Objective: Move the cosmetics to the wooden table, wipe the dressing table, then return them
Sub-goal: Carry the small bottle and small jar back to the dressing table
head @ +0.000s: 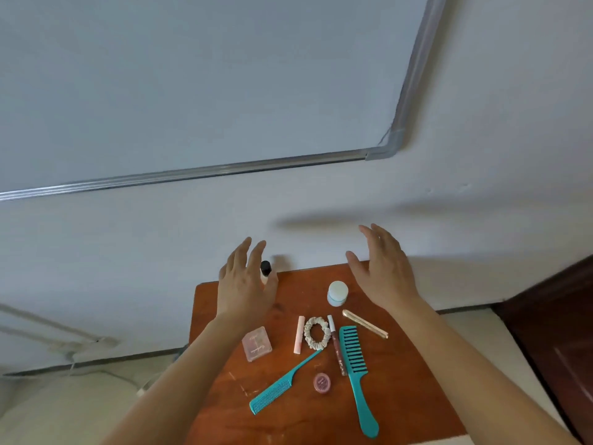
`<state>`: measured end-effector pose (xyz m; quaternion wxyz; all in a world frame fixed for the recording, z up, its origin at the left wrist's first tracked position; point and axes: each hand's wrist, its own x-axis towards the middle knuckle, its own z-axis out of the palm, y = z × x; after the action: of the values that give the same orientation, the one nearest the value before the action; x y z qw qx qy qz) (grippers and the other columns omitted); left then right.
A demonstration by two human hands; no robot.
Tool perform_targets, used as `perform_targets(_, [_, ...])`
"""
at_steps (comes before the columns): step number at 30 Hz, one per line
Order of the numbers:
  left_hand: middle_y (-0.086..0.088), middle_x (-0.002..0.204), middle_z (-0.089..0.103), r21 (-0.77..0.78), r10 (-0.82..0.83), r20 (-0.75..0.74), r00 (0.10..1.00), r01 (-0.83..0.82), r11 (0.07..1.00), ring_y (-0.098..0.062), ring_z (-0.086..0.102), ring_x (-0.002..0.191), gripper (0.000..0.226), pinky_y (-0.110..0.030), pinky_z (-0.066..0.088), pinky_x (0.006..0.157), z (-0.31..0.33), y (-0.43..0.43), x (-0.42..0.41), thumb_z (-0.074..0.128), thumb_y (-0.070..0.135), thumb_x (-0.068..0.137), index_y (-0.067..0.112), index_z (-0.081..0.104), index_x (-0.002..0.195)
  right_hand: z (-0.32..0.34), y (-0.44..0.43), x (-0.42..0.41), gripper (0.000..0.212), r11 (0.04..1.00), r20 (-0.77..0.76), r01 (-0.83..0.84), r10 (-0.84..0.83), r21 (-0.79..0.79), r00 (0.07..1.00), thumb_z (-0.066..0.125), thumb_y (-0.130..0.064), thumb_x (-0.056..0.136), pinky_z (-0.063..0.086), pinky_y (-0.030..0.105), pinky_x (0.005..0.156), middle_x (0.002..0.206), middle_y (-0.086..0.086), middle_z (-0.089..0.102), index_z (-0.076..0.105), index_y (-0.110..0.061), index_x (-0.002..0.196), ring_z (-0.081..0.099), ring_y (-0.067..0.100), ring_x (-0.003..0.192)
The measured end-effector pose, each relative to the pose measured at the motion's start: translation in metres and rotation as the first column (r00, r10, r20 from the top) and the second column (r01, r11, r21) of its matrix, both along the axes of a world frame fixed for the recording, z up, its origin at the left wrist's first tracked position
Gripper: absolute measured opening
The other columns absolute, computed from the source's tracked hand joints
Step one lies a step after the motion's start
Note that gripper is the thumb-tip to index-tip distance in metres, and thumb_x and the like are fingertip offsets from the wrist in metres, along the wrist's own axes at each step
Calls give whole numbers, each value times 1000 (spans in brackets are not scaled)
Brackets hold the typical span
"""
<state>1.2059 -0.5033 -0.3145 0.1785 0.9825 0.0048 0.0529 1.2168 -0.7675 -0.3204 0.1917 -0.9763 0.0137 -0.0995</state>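
Both hands are over the far part of the table (pixel 224 409), in the middle of the frame, fingers spread and holding nothing. The left hand (pixel 245 284) is just in front of a small bottle (pixel 265 269) with black cap. The right hand (pixel 383 271) is above and right of a white jar (pixel 337 293). Below them lie two teal combs (pixel 356 370), a scrunchie (pixel 317 333), a pink compact (pixel 256 344) and some tubes (pixel 299 334).

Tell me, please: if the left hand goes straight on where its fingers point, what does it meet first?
Probably the small black-capped bottle, just beyond the left hand and partly hidden by its fingers; behind it, the wall. Depth is unclear, so the hand may pass above the cap.
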Motion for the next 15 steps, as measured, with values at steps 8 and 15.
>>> perform_targets(8, [0, 158, 28, -144, 82, -160, 984, -106, 984, -24, 32, 144, 69, -46, 36, 111, -91, -4, 4, 57, 48, 92, 32, 20, 149, -92, 15, 11, 60, 996, -178, -91, 88, -7, 980, 45, -52, 98, 36, 36, 110, 156, 6, 34, 27, -27, 149, 33, 24, 144])
perform_targets(15, [3, 157, 27, -253, 262, -329, 907, -352, 901, -21, 37, 140, 81, -47, 44, 105, -155, -20, -8, 57, 60, 88, 35, 12, 150, -163, 22, 0, 56, 981, -326, -192, 174, -23, 929, 45, -44, 101, 47, 37, 103, 160, 9, 25, 25, -34, 152, 37, 29, 142])
